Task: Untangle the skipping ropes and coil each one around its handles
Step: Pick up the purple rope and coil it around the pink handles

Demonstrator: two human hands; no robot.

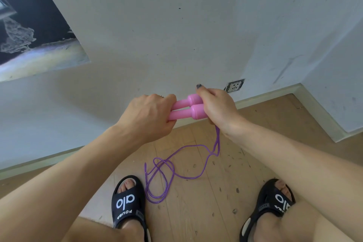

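Head view: the two pink handles (185,108) lie side by side and level in front of the wall (176,25). The left hand (149,115) is wrapped around their narrow ends; the right hand (216,107) is curled over their thick ends. The purple rope (170,171) drops from under the right hand and lies in loose, crossing loops on the wooden floor (196,212), between the two sandals (128,202). To wind well, keep the handles pressed parallel with the left hand, feed the rope with the right under light tension, and lay each turn beside the last. Hidden: where the rope joins the handles, behind the right palm. Whether the floor loops hold a true knot cannot be determined. No second rope is in view.
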